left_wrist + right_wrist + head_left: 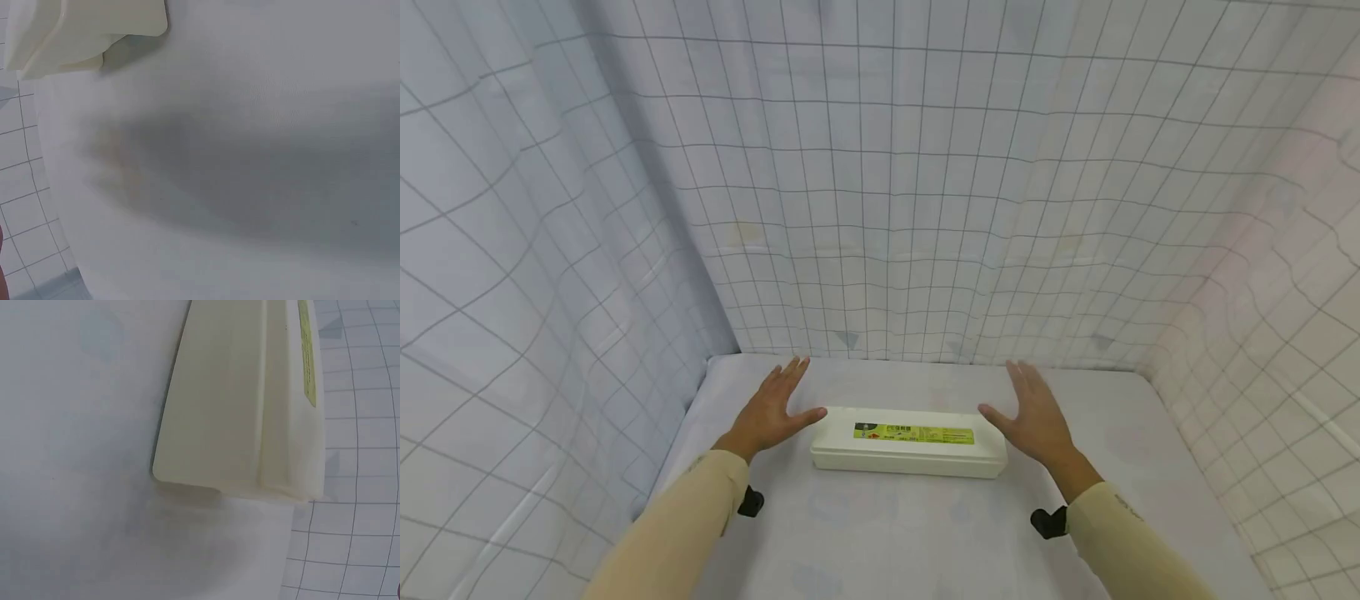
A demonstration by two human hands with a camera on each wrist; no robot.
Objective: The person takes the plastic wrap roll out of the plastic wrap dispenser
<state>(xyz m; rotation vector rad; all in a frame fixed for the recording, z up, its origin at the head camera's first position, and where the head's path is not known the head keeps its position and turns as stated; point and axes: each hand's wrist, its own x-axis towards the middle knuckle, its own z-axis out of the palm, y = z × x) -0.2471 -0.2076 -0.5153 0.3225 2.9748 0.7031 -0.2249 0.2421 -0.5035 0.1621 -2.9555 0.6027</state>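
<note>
A long white lidded box (910, 462) lies on the white-covered table, a yellow-green label (913, 433) on its top. Off its left end my left hand (771, 414) is spread, fingers straight and thumb pointing toward the box. My right hand (1036, 419) is likewise spread by the right end, its thumb near the lid's corner. Neither hand grips anything; whether the thumbs touch the lid cannot be told. The left wrist view catches one end of the box (125, 19) and a hand's shadow. In the right wrist view the box's side (212, 394) and label edge appear.
Behind the table hangs a white sheet with a grid of dark lines (910, 208). Similar gridded sheets rise at the left (512, 292) and right (1292, 350). A small black device (750, 502) is on the left wrist, another (1048, 522) on the right.
</note>
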